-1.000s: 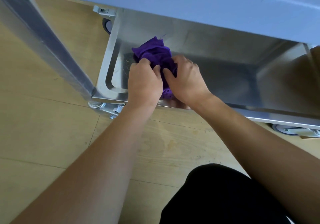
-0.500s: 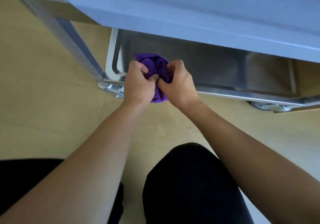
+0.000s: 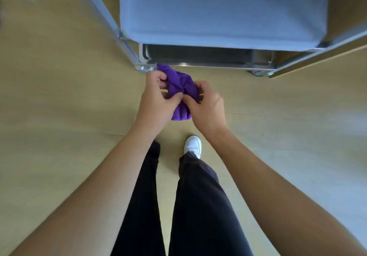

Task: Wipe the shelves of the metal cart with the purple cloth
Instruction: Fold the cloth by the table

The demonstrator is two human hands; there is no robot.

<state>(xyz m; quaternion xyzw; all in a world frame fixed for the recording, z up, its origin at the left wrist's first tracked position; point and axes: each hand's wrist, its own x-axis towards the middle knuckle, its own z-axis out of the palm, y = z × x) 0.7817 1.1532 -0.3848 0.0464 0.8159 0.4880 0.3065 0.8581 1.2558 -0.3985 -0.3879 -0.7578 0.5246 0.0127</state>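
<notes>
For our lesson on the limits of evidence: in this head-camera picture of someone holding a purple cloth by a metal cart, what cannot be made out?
- Head view: most of the metal cart's shiny bottom shelf, hidden under the flat grey upper shelf.
- Head view: that upper shelf's far side, cut off by the top edge.
- Head view: part of the crumpled purple cloth, covered by the left hand and right hand.

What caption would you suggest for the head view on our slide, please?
Left hand and right hand grip the bunched purple cloth in front of the metal cart.
</notes>
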